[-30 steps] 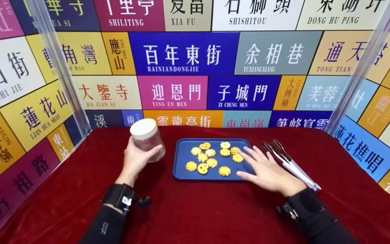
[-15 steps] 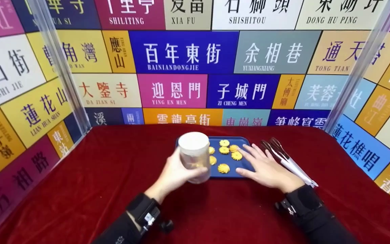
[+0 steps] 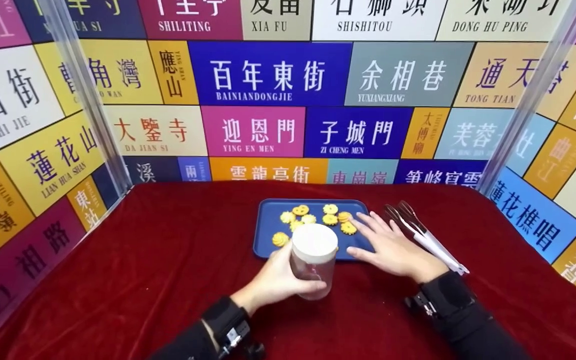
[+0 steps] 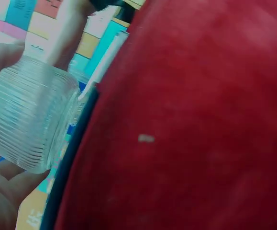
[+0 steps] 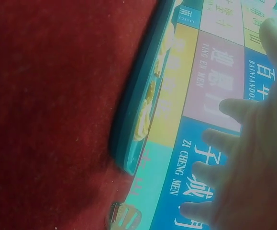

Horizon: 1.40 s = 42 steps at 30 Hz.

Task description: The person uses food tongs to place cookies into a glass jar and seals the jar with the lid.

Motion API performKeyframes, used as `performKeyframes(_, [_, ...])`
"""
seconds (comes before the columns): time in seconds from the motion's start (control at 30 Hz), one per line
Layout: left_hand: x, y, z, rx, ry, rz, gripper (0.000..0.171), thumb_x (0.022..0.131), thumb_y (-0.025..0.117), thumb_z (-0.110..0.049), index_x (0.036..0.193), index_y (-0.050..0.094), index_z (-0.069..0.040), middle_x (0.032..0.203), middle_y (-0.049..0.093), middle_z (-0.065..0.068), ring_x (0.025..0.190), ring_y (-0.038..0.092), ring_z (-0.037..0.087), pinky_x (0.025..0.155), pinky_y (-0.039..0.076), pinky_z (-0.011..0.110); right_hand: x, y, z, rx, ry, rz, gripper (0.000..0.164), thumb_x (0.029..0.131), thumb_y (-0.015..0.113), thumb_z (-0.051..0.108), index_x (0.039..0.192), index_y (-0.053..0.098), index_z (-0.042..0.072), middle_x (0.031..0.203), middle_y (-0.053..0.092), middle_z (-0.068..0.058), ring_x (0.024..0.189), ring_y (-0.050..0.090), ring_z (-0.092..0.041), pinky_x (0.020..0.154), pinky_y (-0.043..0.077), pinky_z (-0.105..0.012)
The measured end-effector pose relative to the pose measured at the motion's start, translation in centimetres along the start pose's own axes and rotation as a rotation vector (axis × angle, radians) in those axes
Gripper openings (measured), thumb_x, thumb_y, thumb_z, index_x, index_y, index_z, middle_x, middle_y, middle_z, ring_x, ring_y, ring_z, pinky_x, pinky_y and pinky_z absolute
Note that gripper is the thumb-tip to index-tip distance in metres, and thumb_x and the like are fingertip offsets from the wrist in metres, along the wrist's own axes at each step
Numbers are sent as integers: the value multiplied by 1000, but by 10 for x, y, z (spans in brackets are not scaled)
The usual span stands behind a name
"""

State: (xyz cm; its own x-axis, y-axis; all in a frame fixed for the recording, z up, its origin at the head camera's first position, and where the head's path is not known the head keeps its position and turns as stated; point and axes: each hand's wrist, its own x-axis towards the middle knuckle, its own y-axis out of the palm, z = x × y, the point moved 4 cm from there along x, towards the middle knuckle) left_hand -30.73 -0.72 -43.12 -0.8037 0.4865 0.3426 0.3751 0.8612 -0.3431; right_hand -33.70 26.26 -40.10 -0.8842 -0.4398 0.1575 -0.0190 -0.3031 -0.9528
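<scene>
My left hand grips a clear ribbed jar with a white lid, fingers and thumb round its side. In the head view the jar overlaps the front edge of a blue tray that bears several yellow cookies. Ridged walls of the jar show in the left wrist view, with a thumb above and fingers below. Over the tray's right side is my right hand, its fingers spread and holding nothing. The right wrist view shows those fingers apart, beyond the tray's edge.
Tongs with brown tips and white handles lie right of the tray, partly behind the right hand. A dark red cloth covers the table. Printed panels and clear corner posts stand behind and at the sides.
My left hand has carried the jar from left of the tray rightward and toward me, to the tray's front edge. The right hand has stayed nearly still.
</scene>
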Motion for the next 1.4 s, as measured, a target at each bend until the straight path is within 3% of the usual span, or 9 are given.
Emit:
performKeyframes(0.27, [-5,5,17,25,-2,5,105,76,99,-33,161,40,-21,140,65,-9,128,61,12,114,47,38,3,-3,2,3,-8,4,85,103,49,72,169,32,22,175,27,-13,162,13,-43,125,8,-74])
performKeyframes(0.53, [-5,6,24,-114,-37,92,111,80,96,-18,166,25,-18,146,59,-6,135,55,13,120,38,36,4,-6,2,14,-6,-6,84,104,52,69,169,32,20,175,26,-13,163,12,-43,125,6,-74])
performKeyframes(0.83, [-5,10,25,-138,-52,117,108,80,96,-17,163,28,-20,148,56,-8,137,52,10,122,36,34,-1,-14,6,60,-3,-1,81,106,56,60,169,31,18,175,25,-13,163,11,-43,126,8,-72])
performKeyframes(1.13, [-5,11,24,-158,-60,116,101,79,96,-16,160,34,-20,145,58,-7,135,54,12,119,39,34,-2,-23,13,80,-40,-10,87,103,55,67,170,28,18,176,24,-10,163,12,-40,127,12,-69])
performKeyframes(1.4, [-5,12,26,-189,-60,115,94,79,95,-13,156,41,-19,144,60,-5,134,56,14,118,41,33,-7,-38,34,142,-86,-88,87,102,61,65,171,22,29,175,26,-6,159,27,-35,124,29,-66])
